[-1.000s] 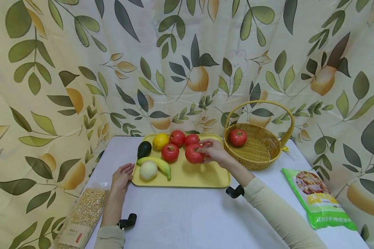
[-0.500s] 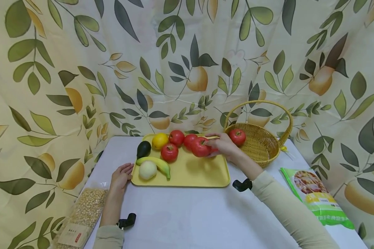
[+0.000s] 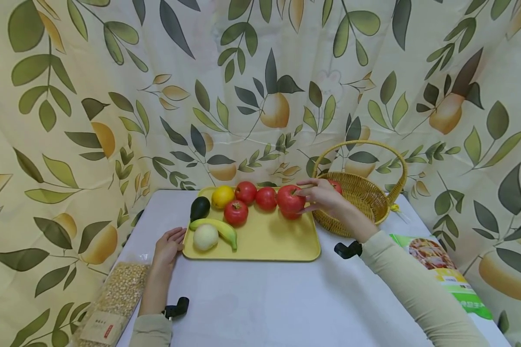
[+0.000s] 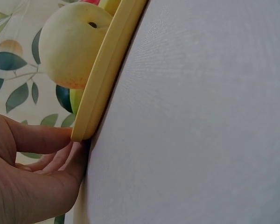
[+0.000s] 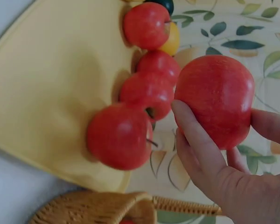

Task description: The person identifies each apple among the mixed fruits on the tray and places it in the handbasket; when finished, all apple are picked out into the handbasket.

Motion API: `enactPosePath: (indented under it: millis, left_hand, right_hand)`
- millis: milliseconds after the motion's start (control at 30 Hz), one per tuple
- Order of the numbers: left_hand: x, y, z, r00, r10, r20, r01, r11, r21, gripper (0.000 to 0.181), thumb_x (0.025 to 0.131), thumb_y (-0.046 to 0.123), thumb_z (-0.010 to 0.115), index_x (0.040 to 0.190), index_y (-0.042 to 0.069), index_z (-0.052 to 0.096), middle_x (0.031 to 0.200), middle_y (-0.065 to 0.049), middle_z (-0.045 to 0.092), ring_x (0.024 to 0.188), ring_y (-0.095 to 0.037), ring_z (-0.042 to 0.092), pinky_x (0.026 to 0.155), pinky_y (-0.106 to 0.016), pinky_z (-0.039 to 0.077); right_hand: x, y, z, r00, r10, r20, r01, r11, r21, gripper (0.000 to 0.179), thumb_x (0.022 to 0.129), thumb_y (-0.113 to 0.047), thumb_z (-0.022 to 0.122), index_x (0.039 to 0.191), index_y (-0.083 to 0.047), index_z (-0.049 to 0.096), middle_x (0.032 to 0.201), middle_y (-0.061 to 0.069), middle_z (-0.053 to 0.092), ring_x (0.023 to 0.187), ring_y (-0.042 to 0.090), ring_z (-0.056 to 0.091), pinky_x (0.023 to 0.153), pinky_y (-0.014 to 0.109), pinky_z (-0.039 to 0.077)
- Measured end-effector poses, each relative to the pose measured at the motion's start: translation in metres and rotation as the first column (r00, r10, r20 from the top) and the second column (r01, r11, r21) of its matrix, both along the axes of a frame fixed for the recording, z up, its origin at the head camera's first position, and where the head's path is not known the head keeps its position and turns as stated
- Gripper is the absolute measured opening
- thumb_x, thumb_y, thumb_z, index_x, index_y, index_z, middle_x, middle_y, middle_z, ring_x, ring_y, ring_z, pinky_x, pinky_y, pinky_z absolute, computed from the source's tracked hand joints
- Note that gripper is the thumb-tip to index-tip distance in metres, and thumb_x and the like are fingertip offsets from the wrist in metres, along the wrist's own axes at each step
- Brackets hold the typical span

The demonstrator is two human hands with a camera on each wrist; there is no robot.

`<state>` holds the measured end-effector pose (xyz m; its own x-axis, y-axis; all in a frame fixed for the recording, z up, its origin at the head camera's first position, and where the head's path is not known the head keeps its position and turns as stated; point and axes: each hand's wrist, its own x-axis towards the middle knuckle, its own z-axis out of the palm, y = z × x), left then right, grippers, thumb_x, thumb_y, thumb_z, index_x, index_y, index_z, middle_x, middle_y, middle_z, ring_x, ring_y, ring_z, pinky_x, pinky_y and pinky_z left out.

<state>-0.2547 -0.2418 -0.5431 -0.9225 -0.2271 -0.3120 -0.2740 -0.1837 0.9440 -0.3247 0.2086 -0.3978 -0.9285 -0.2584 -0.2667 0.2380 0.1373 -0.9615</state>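
Note:
My right hand (image 3: 323,195) holds a red apple (image 5: 214,100) raised over the right end of the yellow tray (image 3: 260,246), thumb and fingers around its sides. Just below it, another red apple (image 5: 121,135) rests on the tray, partly hidden in the head view. My left hand (image 3: 170,246) is at the tray's left edge. In the left wrist view its thumb (image 4: 42,139) lies against the rim near the corner, with fingers underneath. Also on the tray are several red apples (image 3: 236,213), a lemon (image 3: 223,197), an avocado (image 3: 200,208), a banana (image 3: 226,231) and a pale peach (image 3: 206,237).
A wicker basket (image 3: 364,202) with a tall handle stands right of the tray, with a red apple (image 3: 336,186) inside, partly behind my right hand. A green food bag (image 3: 443,270) lies at the right, partly under the sleeve. A bag of kernels (image 3: 119,294) lies at the left.
My right hand has lifted its apple and carried it right across the tray, toward the basket. The left hand has stayed at the tray's edge.

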Motion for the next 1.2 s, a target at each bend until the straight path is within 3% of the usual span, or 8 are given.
enactPosePath:
  millis: [433, 667, 867, 1200]
  left_hand:
    - [-0.002, 0.000, 0.000, 1.000, 0.003, 0.023, -0.003, 1.000, -0.018, 0.072, 0.089, -0.026, 0.042, 0.157, -0.006, 0.033, 0.158, -0.028, 0.043, 0.147, -0.036, 0.043, 0.121, -0.043, 0.038]
    - [-0.001, 0.000, 0.000, 1.000, 0.003, 0.024, -0.002, 1.000, -0.025, 0.071, 0.090, -0.027, 0.042, 0.157, -0.006, 0.033, 0.158, -0.028, 0.043, 0.147, -0.036, 0.043, 0.121, -0.043, 0.038]
    - [0.000, 0.001, 0.000, 1.000, 0.007, 0.029, -0.006, 1.000, -0.027, 0.071, 0.091, -0.026, 0.042, 0.158, -0.006, 0.033, 0.159, -0.028, 0.042, 0.148, -0.036, 0.043, 0.122, -0.043, 0.037]
    - [0.002, 0.001, 0.001, 1.000, -0.021, -0.016, 0.021, 1.000, 0.000, 0.073, 0.089, -0.029, 0.041, 0.158, -0.008, 0.029, 0.160, -0.030, 0.038, 0.149, -0.037, 0.039, 0.122, -0.041, 0.036]
  right_hand:
    - [-0.006, 0.034, 0.008, 0.999, -0.032, 0.012, 0.032, 0.998, 0.050, 0.057, 0.103, -0.006, 0.061, 0.155, 0.001, 0.038, 0.152, 0.029, 0.041, 0.122, 0.045, 0.061, 0.098, 0.062, 0.054]
    - [-0.009, 0.046, 0.017, 0.999, -0.031, 0.007, 0.030, 0.997, 0.076, 0.057, 0.103, -0.007, 0.060, 0.154, 0.002, 0.038, 0.153, 0.031, 0.037, 0.124, 0.050, 0.056, 0.097, 0.062, 0.054]
    - [-0.013, 0.057, 0.024, 0.999, -0.046, 0.028, 0.045, 0.998, 0.041, 0.059, 0.103, -0.004, 0.059, 0.156, 0.002, 0.034, 0.155, 0.029, 0.033, 0.128, 0.050, 0.051, 0.097, 0.063, 0.054]
    - [-0.019, 0.081, 0.011, 0.995, -0.083, 0.058, 0.081, 0.996, 0.031, 0.062, 0.104, -0.004, 0.056, 0.157, 0.007, 0.025, 0.159, 0.027, 0.025, 0.136, 0.050, 0.040, 0.099, 0.066, 0.051]
